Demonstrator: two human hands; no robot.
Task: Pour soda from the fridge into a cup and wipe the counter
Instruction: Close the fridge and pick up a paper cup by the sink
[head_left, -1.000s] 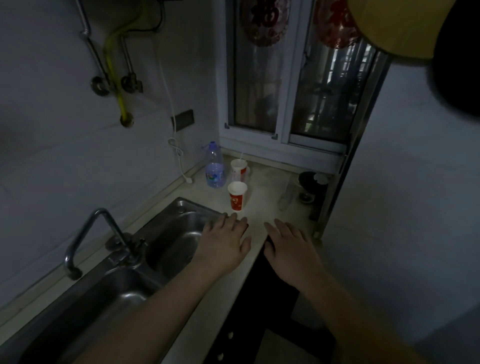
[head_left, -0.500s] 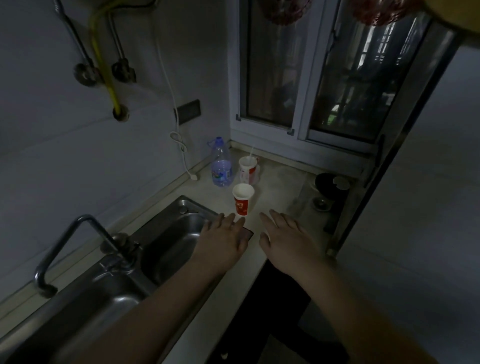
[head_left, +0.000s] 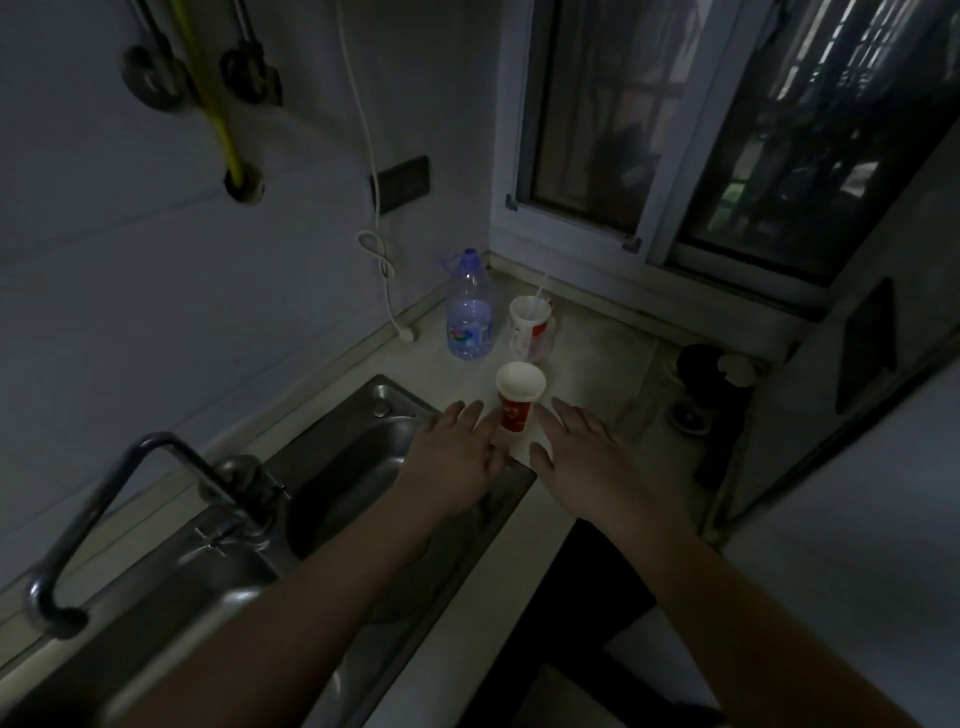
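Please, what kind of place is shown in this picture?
Most likely a small home kitchen, dimly lit. A steel sink with a tap is set into a counter in a corner under a window, with a paper cup on it.

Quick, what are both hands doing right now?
Left hand: open, holding nothing, beside the paper cup.
Right hand: open, holding nothing.

You are looking into a dim kitchen corner with pale, plain walls (head_left: 130, 270). On your left wall hang grey metal pipes (head_left: 150, 67) and a yellow hose (head_left: 218, 109), with a dark rectangular wall socket (head_left: 402, 182) and a looped white cord (head_left: 382, 260) beside them. Ahead, a white-framed sliding window (head_left: 660, 156) shows bars outside and lets in little light.
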